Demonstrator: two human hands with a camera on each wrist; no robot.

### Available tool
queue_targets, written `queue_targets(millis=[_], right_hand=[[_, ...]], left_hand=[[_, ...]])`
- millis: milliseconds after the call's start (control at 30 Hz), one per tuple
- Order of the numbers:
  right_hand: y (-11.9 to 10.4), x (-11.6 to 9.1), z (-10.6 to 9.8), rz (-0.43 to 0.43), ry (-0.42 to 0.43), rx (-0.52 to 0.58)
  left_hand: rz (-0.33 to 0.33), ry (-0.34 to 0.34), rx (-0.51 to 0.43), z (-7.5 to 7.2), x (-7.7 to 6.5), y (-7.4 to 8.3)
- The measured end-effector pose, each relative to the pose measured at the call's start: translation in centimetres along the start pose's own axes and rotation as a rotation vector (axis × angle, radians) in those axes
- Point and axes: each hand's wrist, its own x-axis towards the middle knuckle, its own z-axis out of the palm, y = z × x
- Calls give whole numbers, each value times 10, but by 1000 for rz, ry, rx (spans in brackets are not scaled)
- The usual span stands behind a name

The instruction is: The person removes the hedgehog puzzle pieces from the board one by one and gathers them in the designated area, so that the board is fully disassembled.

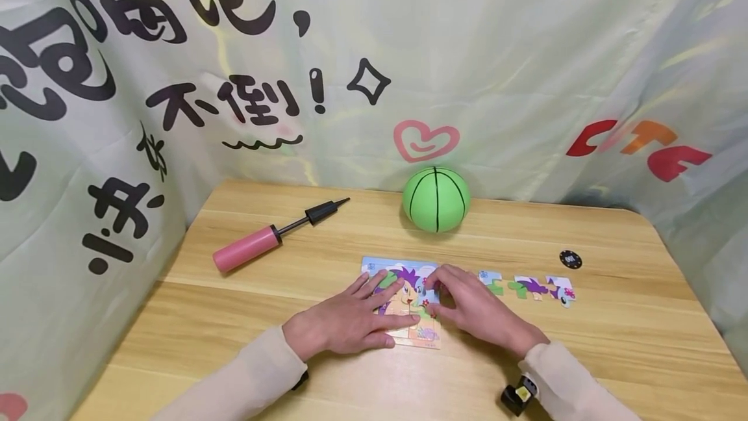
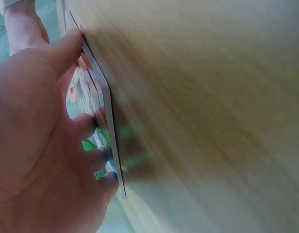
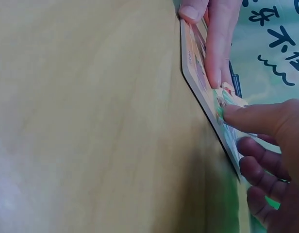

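Note:
A jigsaw puzzle (image 1: 417, 336) showing a purple-haired cartoon character lies on the wooden table in a thin flat tray (image 2: 112, 127). My left hand (image 1: 350, 320) rests across its left half with fingers spread, and in the left wrist view the thumb touches the tray's near edge. At the right side of the puzzle my right hand (image 1: 476, 304) has its fingers curled, thumb and forefinger at a puzzle piece (image 1: 430, 292). The right wrist view shows the thumb (image 3: 241, 116) on the puzzle's surface. That piece is mostly hidden by the fingers.
Several loose puzzle pieces (image 1: 528, 286) lie in a row to the right. Beyond them is a black round chip (image 1: 570, 259). A green ball (image 1: 436, 200) stands at the back, and a pink hand pump (image 1: 248, 249) lies at the left. Printed cloth (image 1: 508, 83) hangs behind the table.

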Motion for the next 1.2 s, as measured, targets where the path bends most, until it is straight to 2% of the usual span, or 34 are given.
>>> queue_targets(millis=[167,367,567,767,933,1200], right_hand=[[1,-2,2,19,5,121],[2,-5,2,17,20,188],[4,-6,6,-3,55,198],[5,-7,7,-29,45,210],[4,-7,7,-13,53,219],[11,-11,-1,8,123,237]], left_hand=[[-3,1,-14,0,0,0],[1,3,-24,-1,-1,0],[-11,-9,-13,0,0,0],[-24,-21,-9,0,1,0],[-20,-17,-9,1,1,-1],[-15,-11,-15,2,0,-1]])
